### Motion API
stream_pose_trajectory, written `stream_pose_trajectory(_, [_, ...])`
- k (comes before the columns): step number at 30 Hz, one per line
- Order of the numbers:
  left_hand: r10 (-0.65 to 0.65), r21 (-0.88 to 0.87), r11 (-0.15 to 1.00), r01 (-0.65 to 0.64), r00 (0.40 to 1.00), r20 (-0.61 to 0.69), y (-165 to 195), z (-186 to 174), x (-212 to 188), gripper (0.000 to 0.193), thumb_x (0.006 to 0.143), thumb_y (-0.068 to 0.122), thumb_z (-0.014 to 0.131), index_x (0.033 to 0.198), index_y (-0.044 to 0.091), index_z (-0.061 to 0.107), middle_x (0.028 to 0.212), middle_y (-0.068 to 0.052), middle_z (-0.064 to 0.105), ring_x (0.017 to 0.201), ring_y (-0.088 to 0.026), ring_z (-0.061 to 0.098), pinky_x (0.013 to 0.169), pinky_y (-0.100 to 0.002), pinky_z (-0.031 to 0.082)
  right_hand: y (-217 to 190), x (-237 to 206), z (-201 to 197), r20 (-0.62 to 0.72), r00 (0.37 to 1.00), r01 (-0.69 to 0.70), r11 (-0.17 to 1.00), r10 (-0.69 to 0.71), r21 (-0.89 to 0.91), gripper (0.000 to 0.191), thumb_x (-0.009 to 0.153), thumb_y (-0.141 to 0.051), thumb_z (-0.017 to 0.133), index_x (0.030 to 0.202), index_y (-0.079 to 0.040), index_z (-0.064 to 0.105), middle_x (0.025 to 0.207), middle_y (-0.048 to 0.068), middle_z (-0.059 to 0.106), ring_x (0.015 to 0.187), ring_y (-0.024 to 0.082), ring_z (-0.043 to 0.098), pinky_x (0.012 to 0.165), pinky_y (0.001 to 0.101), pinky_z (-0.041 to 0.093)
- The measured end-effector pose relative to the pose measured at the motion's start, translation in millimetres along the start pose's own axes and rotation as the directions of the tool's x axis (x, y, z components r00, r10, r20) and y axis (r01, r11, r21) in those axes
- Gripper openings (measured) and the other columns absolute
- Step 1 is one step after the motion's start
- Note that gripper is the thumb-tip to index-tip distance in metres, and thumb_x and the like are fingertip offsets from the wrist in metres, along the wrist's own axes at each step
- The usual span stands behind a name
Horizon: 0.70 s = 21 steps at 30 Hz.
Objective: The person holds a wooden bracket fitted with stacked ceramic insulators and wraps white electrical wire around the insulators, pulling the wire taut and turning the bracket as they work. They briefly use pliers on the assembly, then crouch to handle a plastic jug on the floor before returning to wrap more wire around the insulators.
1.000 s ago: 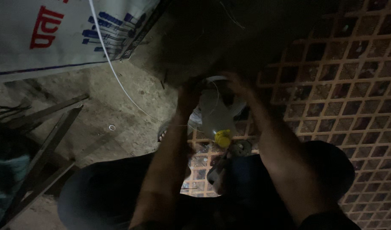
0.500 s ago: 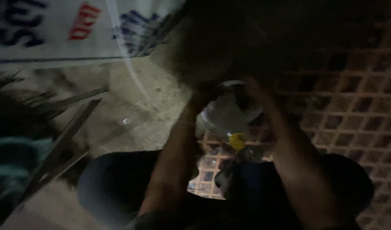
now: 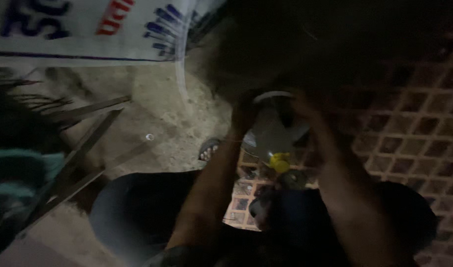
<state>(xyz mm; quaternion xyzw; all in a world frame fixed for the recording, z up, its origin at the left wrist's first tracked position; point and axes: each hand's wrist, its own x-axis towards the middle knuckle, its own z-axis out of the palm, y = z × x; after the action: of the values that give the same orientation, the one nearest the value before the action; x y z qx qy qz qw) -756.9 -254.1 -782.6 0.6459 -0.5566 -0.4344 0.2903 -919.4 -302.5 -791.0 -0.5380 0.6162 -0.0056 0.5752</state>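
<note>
1. Both hands grip a round grey metal piece (image 3: 276, 126): left hand (image 3: 245, 114) on its left edge, right hand (image 3: 305, 106) on its right (fingers blurred).
2. Below it hangs a small yellow part (image 3: 280, 162).
3. Underneath lies patterned tile floor (image 3: 409, 143); a white printed sack (image 3: 88, 29) stands upper left.

sack: white woven plastic sack (image 3: 88, 34) with blue and red print, along the top left
ground: pale sandy dirt ground (image 3: 152, 113), below the sack
ring: small pale ring (image 3: 149, 136) lying on the dirt
bars: dark metal bars (image 3: 83, 148), slanted, at left
cloth: teal cloth (image 3: 19, 168), left edge
floor: brick-patterned floor of reddish squares (image 3: 414, 143), at right
</note>
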Motion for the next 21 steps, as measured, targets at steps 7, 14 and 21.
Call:
stream_pose_trajectory(7, [-0.042, -0.452, 0.89, 0.061, 0.998, 0.051, -20, 13, -1, 0.036, 0.093, 0.01, 0.077, 0.126, 0.0, 0.067, 0.124, -0.018, 0.071, 0.112, -0.028, 0.069, 0.095, -0.039, 0.059, 41, 1, 2, 0.034, 0.992, 0.098, 0.92, -0.12, 0.38, 0.056, 0.095, -0.002, 0.054, 0.15, -0.013, 0.051, 0.136, 0.012, 0.062, 0.098, 0.02, 0.054, 0.083, 0.0336, 0.045])
stream_pose_trajectory(14, [-0.263, -0.42, 0.845, 0.33, 0.942, 0.21, -23, 3, 4, 0.034, 0.092, 0.005, 0.073, 0.126, 0.0, 0.069, 0.124, -0.015, 0.073, 0.11, -0.024, 0.072, 0.093, -0.035, 0.061, 53, 12, 1, 0.072, 0.983, 0.142, 0.952, -0.168, 0.272, 0.066, 0.088, 0.008, 0.049, 0.151, -0.012, 0.054, 0.132, 0.012, 0.065, 0.084, 0.013, 0.06, 0.069, 0.0268, 0.05])
stream_pose_trajectory(21, [-0.23, -0.554, 0.758, 0.345, 0.935, 0.268, -15, -1, 6, 0.036, 0.089, 0.007, 0.076, 0.123, -0.001, 0.065, 0.118, -0.016, 0.071, 0.104, -0.025, 0.068, 0.089, -0.038, 0.059, 41, 8, -1, 0.033, 0.986, 0.155, 0.969, -0.164, 0.195, 0.06, 0.089, 0.008, 0.052, 0.147, -0.008, 0.057, 0.144, 0.016, 0.062, 0.128, 0.025, 0.061, 0.105, 0.0358, 0.051])
